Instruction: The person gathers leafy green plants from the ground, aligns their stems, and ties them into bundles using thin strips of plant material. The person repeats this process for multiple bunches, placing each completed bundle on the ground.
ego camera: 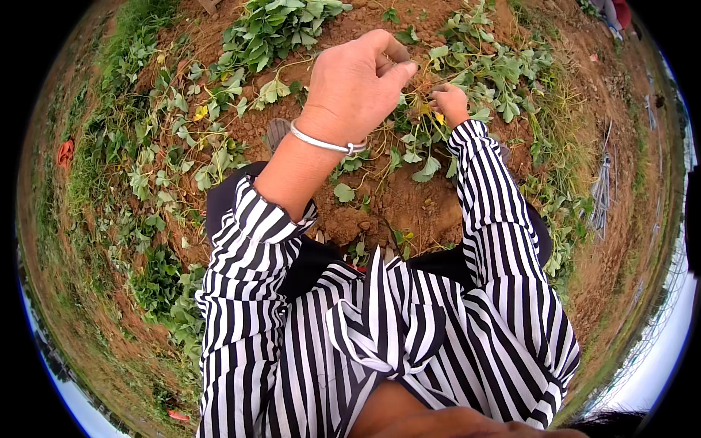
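My left hand, with a silver bangle at the wrist, is raised over the soil. Its thumb and forefinger come close together near thin stems; whether anything lies between them is not clear. To its right and lower, my right hand has its fingers curled at a small leafy plant with thin stems, brownish strands and yellowed leaves. My fingers partly cover where the stems are held. Toothed green leaves spread below the hands on reddish-brown soil.
A dense heap of green leafy plants lies at the top. More plants sprawl right, and wilted ones left. A bundle of grey strips is on the right. Orange material lies far left. Part of a person shows top right.
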The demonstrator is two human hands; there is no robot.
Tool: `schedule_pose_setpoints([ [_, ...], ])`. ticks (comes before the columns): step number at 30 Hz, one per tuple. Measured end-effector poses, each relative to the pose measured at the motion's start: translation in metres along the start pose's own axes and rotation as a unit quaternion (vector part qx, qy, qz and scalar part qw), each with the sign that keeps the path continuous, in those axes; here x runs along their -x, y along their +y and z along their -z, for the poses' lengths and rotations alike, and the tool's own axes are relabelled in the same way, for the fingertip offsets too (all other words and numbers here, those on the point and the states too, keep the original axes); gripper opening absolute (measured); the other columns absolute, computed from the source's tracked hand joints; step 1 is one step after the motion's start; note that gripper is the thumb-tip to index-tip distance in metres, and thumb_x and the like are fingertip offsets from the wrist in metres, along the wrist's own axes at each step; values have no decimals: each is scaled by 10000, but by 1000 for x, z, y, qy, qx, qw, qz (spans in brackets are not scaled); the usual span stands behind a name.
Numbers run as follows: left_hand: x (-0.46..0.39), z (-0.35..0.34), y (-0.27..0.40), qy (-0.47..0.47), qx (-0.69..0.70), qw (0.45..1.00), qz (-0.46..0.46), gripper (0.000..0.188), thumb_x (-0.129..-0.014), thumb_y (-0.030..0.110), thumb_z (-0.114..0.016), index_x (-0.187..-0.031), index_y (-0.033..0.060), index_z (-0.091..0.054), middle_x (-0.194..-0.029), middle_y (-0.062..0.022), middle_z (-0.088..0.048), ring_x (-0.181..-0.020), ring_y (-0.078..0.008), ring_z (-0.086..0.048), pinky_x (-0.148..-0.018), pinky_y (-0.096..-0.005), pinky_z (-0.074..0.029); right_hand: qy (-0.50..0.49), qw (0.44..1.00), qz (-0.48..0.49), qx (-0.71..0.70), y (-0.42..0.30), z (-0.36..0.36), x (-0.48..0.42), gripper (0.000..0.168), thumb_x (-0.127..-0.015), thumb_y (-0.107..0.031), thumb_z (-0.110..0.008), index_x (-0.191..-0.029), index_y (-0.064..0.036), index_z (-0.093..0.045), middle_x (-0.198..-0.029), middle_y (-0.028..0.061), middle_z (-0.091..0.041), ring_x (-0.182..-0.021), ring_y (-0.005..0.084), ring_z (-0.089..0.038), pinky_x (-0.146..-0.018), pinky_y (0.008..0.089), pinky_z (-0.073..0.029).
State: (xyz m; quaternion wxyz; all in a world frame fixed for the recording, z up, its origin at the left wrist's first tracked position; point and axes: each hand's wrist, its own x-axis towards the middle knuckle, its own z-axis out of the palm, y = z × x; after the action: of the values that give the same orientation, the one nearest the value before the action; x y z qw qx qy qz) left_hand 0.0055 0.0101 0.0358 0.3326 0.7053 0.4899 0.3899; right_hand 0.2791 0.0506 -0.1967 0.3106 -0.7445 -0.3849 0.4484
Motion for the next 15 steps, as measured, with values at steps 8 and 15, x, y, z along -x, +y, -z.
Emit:
schedule_pose_setpoints([
  [8, -10, -5, -3, -7, -184, 982, -34, 159, -708, 138, -666, -778, 45, -558, -683, -105, -583, -616, -271, -581, -534, -354, -458, 57, 973, -1, 222, 34, -46, -41, 382, -718, -325, -623, -792, 50, -629, -806, 233, -621, -794, 354, -592, -710, 397, -454],
  [15, -22, -6, -2, -12, -200, 978, -57, 143, -709, 125, -666, -776, 42, -572, -648, -98, -579, -585, -261, -571, -516, -345, -441, 41, 987, 13, 158, 77, -36, -35, 264, -700, -203, -629, -774, 50, -635, -699, 139, -620, -648, 223, -578, -611, 320, -435],
])
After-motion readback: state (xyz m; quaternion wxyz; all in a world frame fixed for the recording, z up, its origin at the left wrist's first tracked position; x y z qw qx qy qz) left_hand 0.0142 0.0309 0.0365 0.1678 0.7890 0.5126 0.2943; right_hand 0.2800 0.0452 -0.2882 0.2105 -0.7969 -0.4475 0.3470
